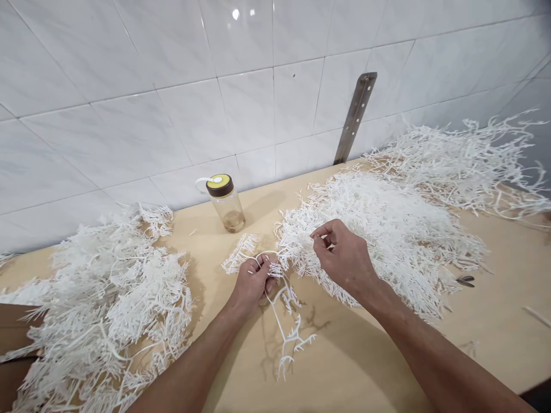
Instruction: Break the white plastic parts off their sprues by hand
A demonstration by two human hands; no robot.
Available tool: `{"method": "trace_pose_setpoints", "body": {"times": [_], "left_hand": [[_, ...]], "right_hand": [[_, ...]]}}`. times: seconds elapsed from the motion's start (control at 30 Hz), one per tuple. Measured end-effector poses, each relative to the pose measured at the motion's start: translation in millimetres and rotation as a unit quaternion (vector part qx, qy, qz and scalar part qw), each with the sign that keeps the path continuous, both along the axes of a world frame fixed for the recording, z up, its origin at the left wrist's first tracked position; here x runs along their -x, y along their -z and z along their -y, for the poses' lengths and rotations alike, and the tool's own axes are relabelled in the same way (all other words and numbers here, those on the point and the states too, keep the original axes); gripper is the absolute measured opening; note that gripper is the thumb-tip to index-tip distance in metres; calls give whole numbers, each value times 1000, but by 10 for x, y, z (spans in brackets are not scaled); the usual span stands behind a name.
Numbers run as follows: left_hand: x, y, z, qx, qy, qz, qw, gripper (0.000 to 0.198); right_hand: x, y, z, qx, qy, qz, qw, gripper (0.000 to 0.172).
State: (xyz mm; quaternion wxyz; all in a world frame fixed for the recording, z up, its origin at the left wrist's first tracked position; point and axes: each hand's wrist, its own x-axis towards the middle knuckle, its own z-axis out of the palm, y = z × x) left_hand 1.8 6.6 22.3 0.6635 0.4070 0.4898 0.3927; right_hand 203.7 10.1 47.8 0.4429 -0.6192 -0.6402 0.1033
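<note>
My left hand (253, 281) is closed around a thin white branched stem (278, 315), which looks like an artificial plastic twig. Its forked lower end hangs toward me, and a small comb-like white tuft (274, 269) shows at the fingertips. My right hand (344, 258) is held in a pinch over the near-left side of a large heap of white sprigs (387, 229). Whatever lies between its thumb and forefinger is too small or hidden to tell. Beyond my left hand, a few loose white sprigs (241, 252) rest on the wooden table (344, 367).
A clear bottle with a yellow and dark lid (227, 203) stands near the tiled wall (249, 115). Another white heap (129, 287) spreads at left, and longer white branches (465, 160) lie at back right. A metal bracket (355, 117) leans on the wall.
</note>
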Motion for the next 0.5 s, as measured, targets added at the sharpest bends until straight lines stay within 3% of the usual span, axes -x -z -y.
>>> {"method": "trace_pose_setpoints", "body": {"times": [0.13,0.2,0.33,0.5], "left_hand": [[7,-27,-1,-37,14,-35,999,47],[2,-34,-4,-34,21,-42,998,46],[-21,-48,3,-31,13,-23,999,48],[-14,-77,8,-8,32,-50,998,44]], "right_hand": [[-21,-80,22,-81,-1,55,995,5],[47,-110,69,-109,-44,52,992,10],[272,-61,172,-74,-211,37,974,16],[387,96,187,-26,-243,89,966,19]]}}
